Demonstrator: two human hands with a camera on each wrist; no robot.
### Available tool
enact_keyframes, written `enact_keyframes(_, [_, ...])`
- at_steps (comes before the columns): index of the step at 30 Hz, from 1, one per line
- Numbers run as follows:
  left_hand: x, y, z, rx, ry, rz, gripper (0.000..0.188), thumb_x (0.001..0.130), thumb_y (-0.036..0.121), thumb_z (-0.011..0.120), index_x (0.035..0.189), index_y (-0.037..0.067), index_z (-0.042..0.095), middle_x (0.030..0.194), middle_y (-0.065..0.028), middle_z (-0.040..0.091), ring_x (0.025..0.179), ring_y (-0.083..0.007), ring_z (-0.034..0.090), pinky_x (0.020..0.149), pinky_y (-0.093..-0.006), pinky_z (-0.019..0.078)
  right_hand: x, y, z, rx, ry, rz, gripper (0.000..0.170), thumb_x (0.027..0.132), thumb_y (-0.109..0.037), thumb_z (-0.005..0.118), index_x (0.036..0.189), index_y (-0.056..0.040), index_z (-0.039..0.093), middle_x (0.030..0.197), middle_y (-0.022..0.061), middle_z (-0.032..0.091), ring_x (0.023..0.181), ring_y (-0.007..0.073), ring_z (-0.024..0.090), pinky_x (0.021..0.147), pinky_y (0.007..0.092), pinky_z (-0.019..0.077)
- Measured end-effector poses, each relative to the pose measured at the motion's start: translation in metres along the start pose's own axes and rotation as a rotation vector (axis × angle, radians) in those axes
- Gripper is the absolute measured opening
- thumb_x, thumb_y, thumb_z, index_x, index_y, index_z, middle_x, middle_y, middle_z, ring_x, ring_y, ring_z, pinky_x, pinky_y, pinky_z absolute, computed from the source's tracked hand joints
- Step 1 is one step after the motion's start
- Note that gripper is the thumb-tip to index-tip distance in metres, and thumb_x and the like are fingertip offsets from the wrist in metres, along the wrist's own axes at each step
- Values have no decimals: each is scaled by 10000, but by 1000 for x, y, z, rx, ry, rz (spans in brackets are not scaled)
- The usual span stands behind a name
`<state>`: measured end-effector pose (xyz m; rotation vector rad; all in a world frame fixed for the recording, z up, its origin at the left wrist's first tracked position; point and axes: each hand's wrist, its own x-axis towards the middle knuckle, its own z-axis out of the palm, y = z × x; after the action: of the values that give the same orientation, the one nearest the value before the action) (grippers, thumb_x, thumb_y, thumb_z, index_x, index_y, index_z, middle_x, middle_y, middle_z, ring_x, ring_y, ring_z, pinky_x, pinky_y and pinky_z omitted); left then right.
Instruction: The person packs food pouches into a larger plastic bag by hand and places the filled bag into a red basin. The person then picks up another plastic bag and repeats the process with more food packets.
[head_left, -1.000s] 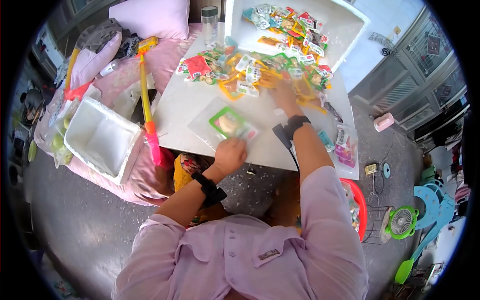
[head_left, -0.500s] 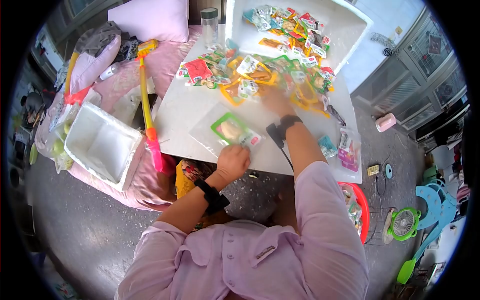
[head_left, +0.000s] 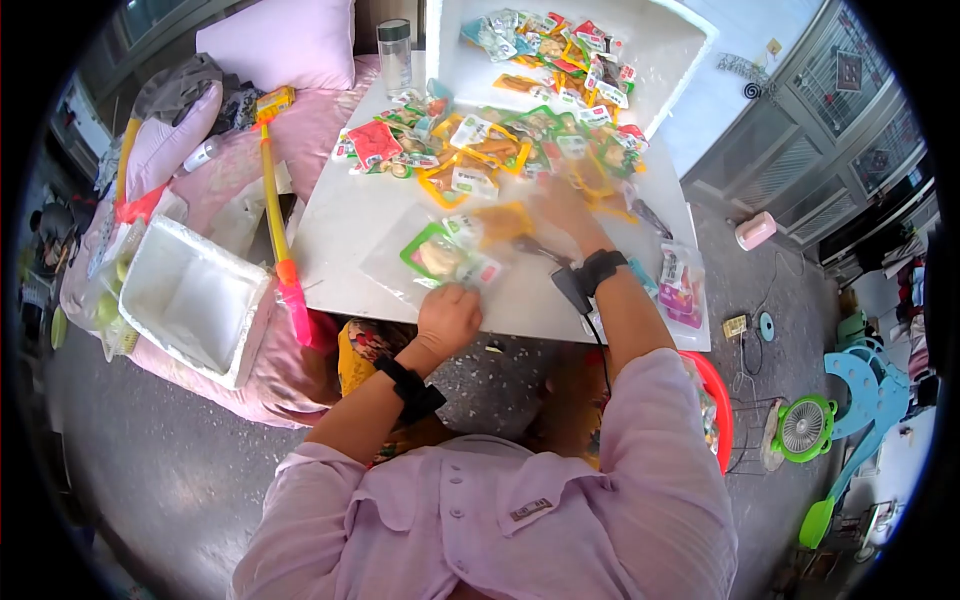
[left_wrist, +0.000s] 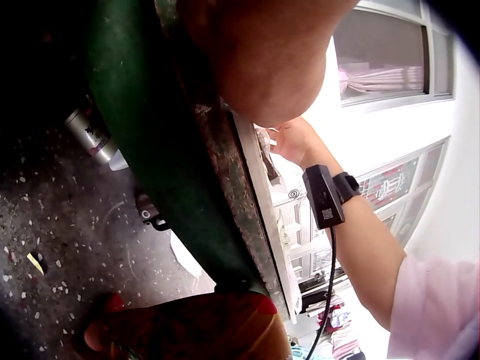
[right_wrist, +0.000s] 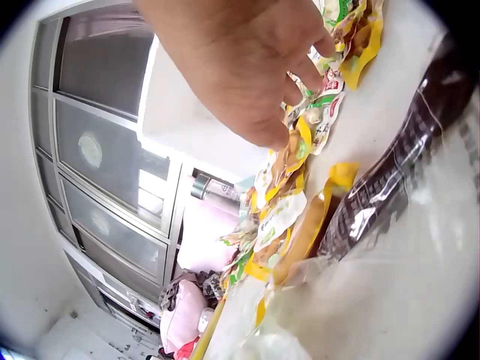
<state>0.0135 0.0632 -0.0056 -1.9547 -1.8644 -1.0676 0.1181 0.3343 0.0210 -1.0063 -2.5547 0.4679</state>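
My left hand (head_left: 449, 318) is at the table's front edge, fingers curled at the near edge of a clear plastic bag (head_left: 385, 262). On the bag lies a green-edged food packet (head_left: 437, 255) with a pale piece inside. Beside it are a blurred yellow-edged packet (head_left: 503, 222) and a dark, shiny, narrow packet (right_wrist: 397, 154). My right hand (head_left: 568, 212), blurred in the head view, is over the near side of the heap of packets (head_left: 480, 150). In the right wrist view its fingers (right_wrist: 304, 73) are loosely spread above the packets, holding nothing visible.
A white foam box (head_left: 660, 60) with more packets stands at the table's back. A lidded bottle (head_left: 395, 60) is at back left. Another foam box (head_left: 195, 300) sits on the bed. Purple packets (head_left: 682, 285) lie at the right edge, above a red basin (head_left: 718, 400).
A yellow-edged packet and a dark narrow packet now lie beside the green-edged one, away from the heap. My right hand is back at the heap; the left stays at the bag's edge.
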Motion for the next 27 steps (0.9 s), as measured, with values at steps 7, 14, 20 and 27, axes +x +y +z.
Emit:
enact_keyframes(7, [0, 0, 0, 8, -18, 7, 150, 610, 85, 549, 755, 48, 540, 641, -78, 456, 632, -249, 494, 563, -352, 417, 29, 104, -5, -140, 159, 276, 503, 662, -304, 584, 1113, -137, 435, 1169, 146, 397, 1077, 358, 376, 881, 459, 313])
enact_keyframes(14, [3, 0, -3, 21, -57, 20, 160, 608, 84, 558, 763, 49, 549, 643, -74, 462, 628, -247, 496, 567, -352, 422, 13, 71, 8, -184, 34, 282, 582, 697, -200, 525, 1241, -228, 317, 1234, 119, 366, 1146, 325, 326, 901, 551, 243])
enact_keyframes(20, [1, 0, -1, 32, -42, 12, 145, 607, 86, 559, 749, 60, 547, 660, -76, 477, 637, -251, 503, 572, -351, 425, -12, 74, 41, -38, 97, -45, 434, 730, -65, 422, 1131, -227, 452, 1201, 54, 409, 1108, 303, 367, 832, 551, 309])
enact_keyframes(27, [0, -1, 0, 45, -24, 16, 118, 614, 94, 550, 728, 67, 534, 649, -72, 469, 637, -251, 499, 570, -352, 421, -70, 5, 3, -8, -163, -44, 413, 750, -45, 381, 1120, -204, 473, 1125, 67, 489, 1048, 250, 441, 865, 386, 355])
